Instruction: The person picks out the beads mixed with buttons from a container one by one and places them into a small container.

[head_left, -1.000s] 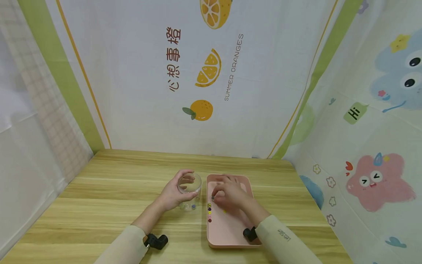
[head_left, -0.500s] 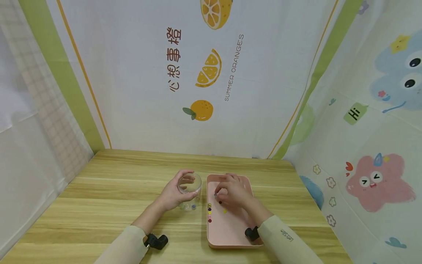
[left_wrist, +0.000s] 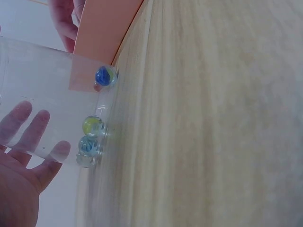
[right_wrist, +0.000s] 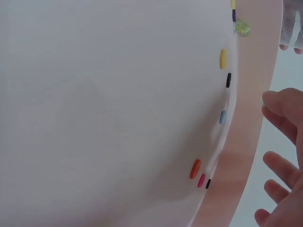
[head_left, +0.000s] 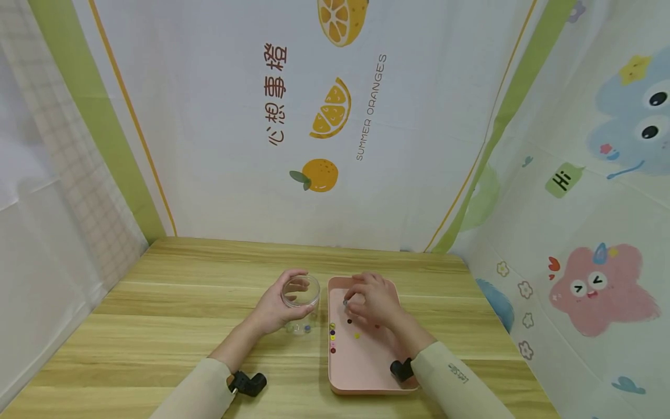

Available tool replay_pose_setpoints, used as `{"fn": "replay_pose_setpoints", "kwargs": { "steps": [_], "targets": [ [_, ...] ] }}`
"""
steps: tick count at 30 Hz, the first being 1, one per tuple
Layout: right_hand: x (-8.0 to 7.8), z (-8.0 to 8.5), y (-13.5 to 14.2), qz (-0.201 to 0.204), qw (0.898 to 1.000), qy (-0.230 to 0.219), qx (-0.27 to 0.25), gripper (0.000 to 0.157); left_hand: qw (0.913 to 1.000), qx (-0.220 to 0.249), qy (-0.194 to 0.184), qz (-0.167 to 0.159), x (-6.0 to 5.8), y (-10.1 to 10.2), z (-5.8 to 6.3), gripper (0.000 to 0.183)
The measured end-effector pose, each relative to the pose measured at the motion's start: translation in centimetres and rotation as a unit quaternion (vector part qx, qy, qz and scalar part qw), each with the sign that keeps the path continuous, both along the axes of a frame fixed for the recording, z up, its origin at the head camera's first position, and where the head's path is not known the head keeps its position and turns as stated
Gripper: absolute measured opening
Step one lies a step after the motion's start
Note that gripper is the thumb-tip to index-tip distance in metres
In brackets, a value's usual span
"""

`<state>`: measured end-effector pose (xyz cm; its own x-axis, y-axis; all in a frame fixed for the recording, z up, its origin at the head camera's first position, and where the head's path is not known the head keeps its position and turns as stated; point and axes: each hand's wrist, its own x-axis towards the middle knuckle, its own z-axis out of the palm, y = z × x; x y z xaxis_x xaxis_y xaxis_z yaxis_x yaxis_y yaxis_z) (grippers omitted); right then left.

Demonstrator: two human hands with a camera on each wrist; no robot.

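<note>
My left hand (head_left: 274, 305) grips a clear jar (head_left: 302, 291) that stands upright on the table, fingers curled round its side. Several glass marbles lie on the jar's bottom, among them a blue one (left_wrist: 105, 75) and a yellow-green one (left_wrist: 93, 126). Over the far part of a pink tray (head_left: 361, 372), my right hand (head_left: 374, 299) pinches a small glass marble (right_wrist: 263, 100) between thumb and forefinger; only a sliver of it shows. Below that hand are flat button-like discs, including a yellow one (head_left: 357, 336) and a black one (head_left: 349, 321).
Along the tray's left wall runs a row of small discs, with a dark red one (head_left: 332, 350) nearest. A greenish marble (right_wrist: 242, 28) rests by that wall. The wooden table (head_left: 157, 326) extends around the tray, with a printed curtain (head_left: 235, 174) behind it.
My right hand has lifted slightly and drawn back to the right with the marble, uncovering the black disc and a reddish one. My left hand and the jar have stayed put.
</note>
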<state>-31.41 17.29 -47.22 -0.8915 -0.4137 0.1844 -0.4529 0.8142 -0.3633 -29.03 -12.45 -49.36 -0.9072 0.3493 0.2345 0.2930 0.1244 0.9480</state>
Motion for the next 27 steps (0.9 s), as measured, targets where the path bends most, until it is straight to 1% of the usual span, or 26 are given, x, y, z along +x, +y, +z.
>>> {"fn": "replay_pose_setpoints", "kwargs": {
  "steps": [4, 8, 14, 18, 22, 27],
  "targets": [
    [-0.1, 0.1, 0.2, -0.003, 1.000, 0.016, -0.016, 0.004, 1.0000, -0.001, 0.000, 0.001, 0.0, 0.1, 0.1, 0.077],
    [-0.3, 0.1, 0.2, -0.019, 0.999, 0.017, -0.047, 0.005, 1.0000, -0.005, 0.000, 0.005, 0.0, 0.1, 0.1, 0.076],
    [-0.4, 0.2, 0.2, -0.042, 0.993, -0.010, -0.106, 0.010, 1.0000, -0.002, -0.007, 0.003, -0.1, 0.1, 0.1, 0.080],
    [-0.7, 0.1, 0.2, -0.049, 0.989, -0.025, -0.137, 0.008, 1.0000, 0.003, -0.009, 0.000, -0.1, 0.1, 0.0, 0.080],
    [-0.9, 0.0, 0.2, -0.052, 0.981, -0.043, -0.179, 0.010, 1.0000, 0.003, -0.002, 0.000, -0.1, 0.1, 0.0, 0.078],
    [-1.0, 0.4, 0.0, -0.053, 0.969, -0.065, -0.230, 0.014, 1.0000, -0.001, 0.004, 0.002, 0.0, 0.0, 0.0, 0.075]
  ]
}}
